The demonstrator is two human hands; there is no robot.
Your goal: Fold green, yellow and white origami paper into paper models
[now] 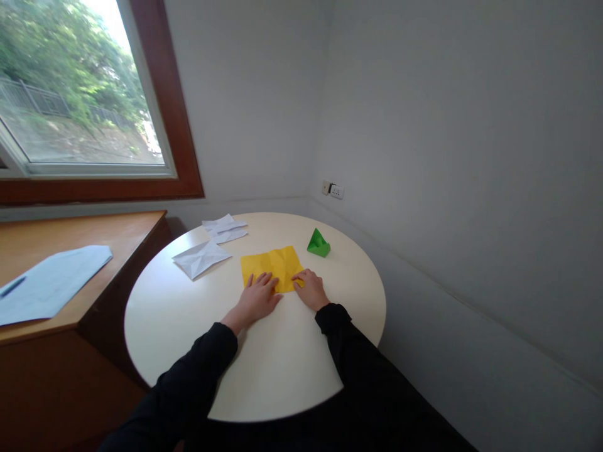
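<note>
A creased sheet of yellow paper (272, 260) lies on the round white table. Across its lower left part, my left hand (258, 298) rests flat with the fingers spread. My right hand (311, 289) is at the paper's lower right corner, its fingers curled and closed on the edge, where a bit of yellow shows between them. Beyond the right hand stands a folded green paper shape (319, 243) with a pointed top; neither hand touches it.
Folded white papers (201, 258) lie at the table's (282, 370) left and back left. On a wooden cabinet (127, 233) at the left are white sheets (61, 276) and a pen (12, 287). Walls close off the back and right, with a socket (336, 191) in the corner.
</note>
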